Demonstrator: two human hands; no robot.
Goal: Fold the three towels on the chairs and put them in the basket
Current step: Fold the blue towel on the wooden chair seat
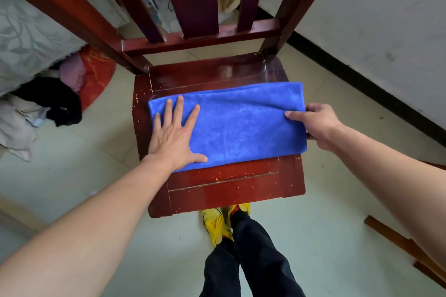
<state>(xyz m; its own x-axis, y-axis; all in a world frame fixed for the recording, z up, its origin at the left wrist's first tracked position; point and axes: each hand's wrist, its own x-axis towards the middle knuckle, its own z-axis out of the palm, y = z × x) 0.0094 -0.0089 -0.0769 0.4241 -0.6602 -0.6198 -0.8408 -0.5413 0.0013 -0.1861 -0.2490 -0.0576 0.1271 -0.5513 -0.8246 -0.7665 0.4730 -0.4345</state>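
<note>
Pressing flat, the left hand (172, 137) pins 1 blue towel (239, 125) on the chair (231, 188), fingers spread wide; the right hand (316, 123) pinches its right edge. Soft, light cloth, likely floppy: best taken by edges.

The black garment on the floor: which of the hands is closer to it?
Left. The left hand lies flat on the left end of the blue towel, the side toward the black garment. The right hand pinches its right end, across the chair seat.
</note>
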